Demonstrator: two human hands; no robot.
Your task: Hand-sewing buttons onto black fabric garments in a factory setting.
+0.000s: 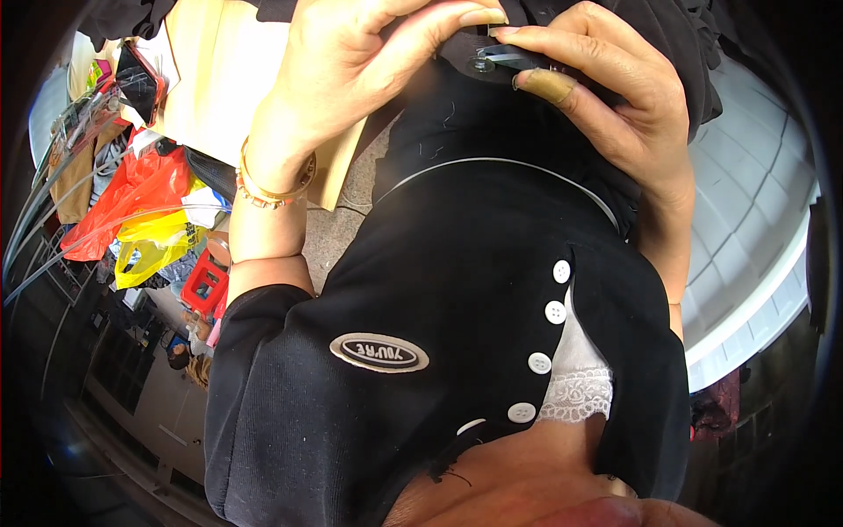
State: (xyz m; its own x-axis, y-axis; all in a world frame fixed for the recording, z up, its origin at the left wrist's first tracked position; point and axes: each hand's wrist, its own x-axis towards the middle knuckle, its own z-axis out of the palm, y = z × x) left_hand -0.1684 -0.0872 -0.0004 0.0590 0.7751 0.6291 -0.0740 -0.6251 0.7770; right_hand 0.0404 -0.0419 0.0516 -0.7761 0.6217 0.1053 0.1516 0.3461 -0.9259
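Black cloth (465, 88) lies over my lap at the top of the view, with a dark round button (480, 64) on it. Thumb and fingers of my left hand (351, 70) are pinched together at the cloth just above the button; exactly what lies between the fingertips is partly hidden. Small dark thread snips (516, 58) are gripped in my right hand (628, 83), between thumb and fingers. The tips of the snips point left and lie right at the button. The right thumb has a tan covering round it.
A pale wooden board (219, 61) lies left of my hands, with a red-edged phone (140, 83) on it. Beyond are a red plastic bag (145, 198), a yellow bag (154, 250) and a red plastic stool (205, 283). A white ribbed plastic surface (746, 202) curves along the right.
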